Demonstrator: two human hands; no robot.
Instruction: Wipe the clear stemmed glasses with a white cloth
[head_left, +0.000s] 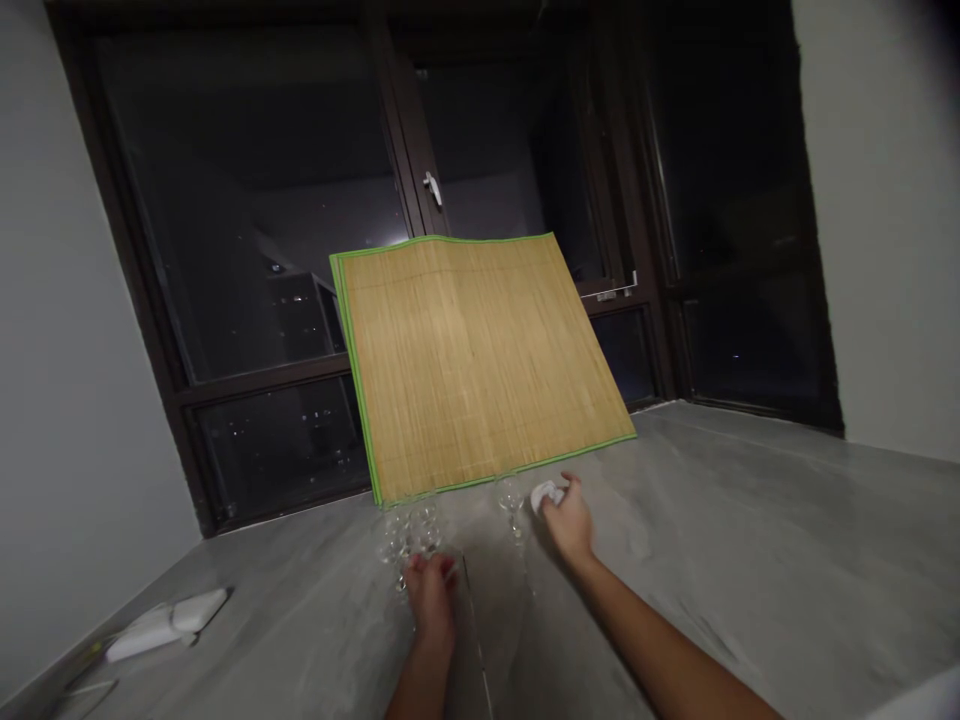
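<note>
My left hand point(431, 590) is low in the middle of the head view, fingers curled together at a small group of clear stemmed glasses point(391, 540). The hand covers the lower part of the nearest glass point(427, 518), so I cannot tell whether it grips a stem. A crumpled white cloth or tissue point(543, 494) is pinched in my right hand point(571, 520), between thumb and fingers. Just left of that hand, another clear stemmed glass point(511, 495) stands apart from the group on the grey surface. Dim light and transparency blur the glasses' outlines.
A bamboo mat point(480, 360) with green edging leans against the dark window point(255, 220) behind the glasses. On the grey surface point(705, 520) at the far left lies a white elongated object point(169, 622) with a band round it. A seam runs between my arms.
</note>
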